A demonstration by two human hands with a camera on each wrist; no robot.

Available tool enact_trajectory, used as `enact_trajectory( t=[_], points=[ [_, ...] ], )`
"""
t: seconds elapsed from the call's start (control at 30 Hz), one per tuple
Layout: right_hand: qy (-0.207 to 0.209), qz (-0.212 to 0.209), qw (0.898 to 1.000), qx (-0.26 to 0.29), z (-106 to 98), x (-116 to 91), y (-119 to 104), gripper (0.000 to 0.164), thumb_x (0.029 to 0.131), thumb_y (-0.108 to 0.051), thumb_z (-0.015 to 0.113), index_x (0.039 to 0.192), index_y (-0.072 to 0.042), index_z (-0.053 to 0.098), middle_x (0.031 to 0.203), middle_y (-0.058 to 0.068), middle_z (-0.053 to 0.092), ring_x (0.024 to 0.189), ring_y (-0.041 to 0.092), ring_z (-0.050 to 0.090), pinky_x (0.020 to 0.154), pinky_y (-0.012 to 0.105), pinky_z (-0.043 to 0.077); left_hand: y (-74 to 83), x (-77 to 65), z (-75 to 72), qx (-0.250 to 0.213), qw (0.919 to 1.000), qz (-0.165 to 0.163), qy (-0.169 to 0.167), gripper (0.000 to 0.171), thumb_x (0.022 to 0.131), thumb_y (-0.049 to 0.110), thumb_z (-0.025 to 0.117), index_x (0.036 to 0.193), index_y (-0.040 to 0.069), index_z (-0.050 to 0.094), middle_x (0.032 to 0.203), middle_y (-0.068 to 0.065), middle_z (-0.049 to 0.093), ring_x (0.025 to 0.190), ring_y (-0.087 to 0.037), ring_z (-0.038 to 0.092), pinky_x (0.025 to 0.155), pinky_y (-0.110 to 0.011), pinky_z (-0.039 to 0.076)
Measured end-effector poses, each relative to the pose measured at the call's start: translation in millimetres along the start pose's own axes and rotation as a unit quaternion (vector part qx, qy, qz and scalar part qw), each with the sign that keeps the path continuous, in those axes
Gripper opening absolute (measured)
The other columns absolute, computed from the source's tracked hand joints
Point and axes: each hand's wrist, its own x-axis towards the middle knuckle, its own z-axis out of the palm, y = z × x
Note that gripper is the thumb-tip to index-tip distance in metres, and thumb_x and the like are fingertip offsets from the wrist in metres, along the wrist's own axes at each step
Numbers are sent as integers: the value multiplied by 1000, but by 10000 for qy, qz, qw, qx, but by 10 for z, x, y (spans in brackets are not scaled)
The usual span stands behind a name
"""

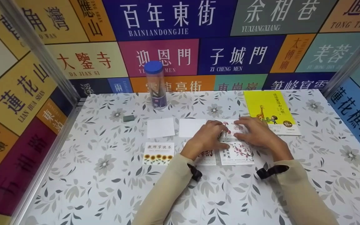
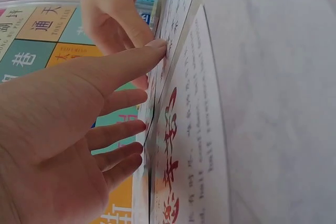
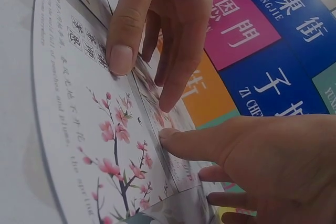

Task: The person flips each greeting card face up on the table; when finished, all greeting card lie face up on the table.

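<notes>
Your left hand [image 1: 209, 136] and right hand [image 1: 256, 134] sit on either side of a pink-flowered card [image 1: 232, 128], the fingers loosely extended and not curled round anything, with your thumbs on the side nearer you; whether every fingertip touches the card, you cannot tell from these views. That card is the right-hand one in the farther of two rows. Just below it lies a blossom-branch card [image 1: 238, 153], and beside that a card with red lettering [image 1: 209, 157], partly covered by your left hand in the head view. Farther left in the near row is a sunflower card [image 1: 158, 153]; behind it, two plain white cards [image 1: 160, 127] fill out the far row. Beneath them all spreads a white tabletop [image 1: 83, 200] patterned with grey flowers and leaves. Toward its back you have a small grey-green block [image 1: 129, 118], a clear tube with a blue lid [image 1: 157, 86] standing upright, and a yellow booklet [image 1: 267, 104] lying at the right. Around the table, walls [image 1: 173, 18] of multicoloured panels carry Chinese characters and romanised names, with metal posts [image 1: 42, 53] at the corners.
</notes>
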Motion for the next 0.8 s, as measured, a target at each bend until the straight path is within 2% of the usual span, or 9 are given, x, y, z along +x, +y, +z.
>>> enact_trajectory(
  t=[0.13,0.3,0.4,0.5,0.67,0.8],
  points=[
    [-7,-52,10000,8,5,-5,2,61,102,-34,75,156,-10,58,169,23,44,158,52,33,129,77,11,1,-15,-15,-30,10000,25,-4,58,94,48,83,144,22,69,158,-4,60,150,-28,51,126,-42,44],
    [-27,34,9998,170,13,-27,5,62,102,-35,74,157,-11,56,172,23,38,160,52,28,130,77,9,-85,-120,-126,-332,9994,-32,127,55,101,44,76,149,20,65,165,-7,53,156,-28,44,131,-45,38],
    [71,15,9995,303,26,-20,-46,61,103,-34,74,157,-11,57,174,24,33,162,53,23,130,77,8,-249,-249,-226,-489,9983,-73,292,55,102,41,75,150,18,63,165,-8,52,157,-28,43,133,-45,35],
    [213,-203,9987,425,67,1,-151,58,104,-33,72,155,-10,58,173,25,33,161,53,23,130,77,9,-458,-396,-301,-578,9973,-165,425,54,102,37,76,150,15,63,163,-10,54,156,-30,45,133,-46,34],
    [288,-601,9967,457,207,108,-427,55,103,-32,73,152,-10,61,170,24,41,160,51,29,130,74,14,-760,-619,-393,-659,9937,-480,764,53,98,30,80,146,12,65,157,-12,60,151,-35,50,130,-50,37],
    [248,-800,9956,425,314,220,-660,56,102,-32,74,151,-8,62,164,22,49,156,47,38,129,71,20,-877,-751,-458,-660,9896,-688,1081,55,96,28,83,145,9,66,153,-16,64,145,-39,55,126,-53,43]
  ],
)
